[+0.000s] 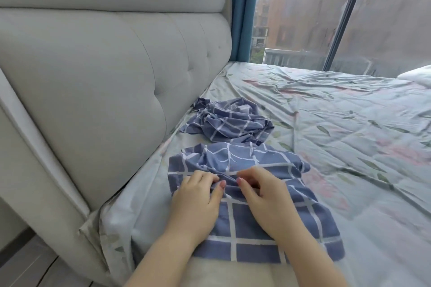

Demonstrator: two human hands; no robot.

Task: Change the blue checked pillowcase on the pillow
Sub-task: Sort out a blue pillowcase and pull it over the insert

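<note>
A blue checked pillowcase (pixel 254 221) lies bunched over a pale pillow (pixel 233 272) at the near edge of the bed. My left hand (pixel 196 202) and my right hand (pixel 263 198) rest side by side on it, fingers curled, each pinching a fold of the cloth near its middle. A second blue checked pillowcase (pixel 231 121) lies crumpled farther back, close to the headboard, apart from both hands.
The padded grey headboard (pixel 105 72) runs along the left. The bed carries a wrinkled floral sheet (pixel 349 128). A white pillow corner (pixel 417 74) shows at far right. A blue curtain (pixel 245 9) and a large window (pixel 338 11) stand behind.
</note>
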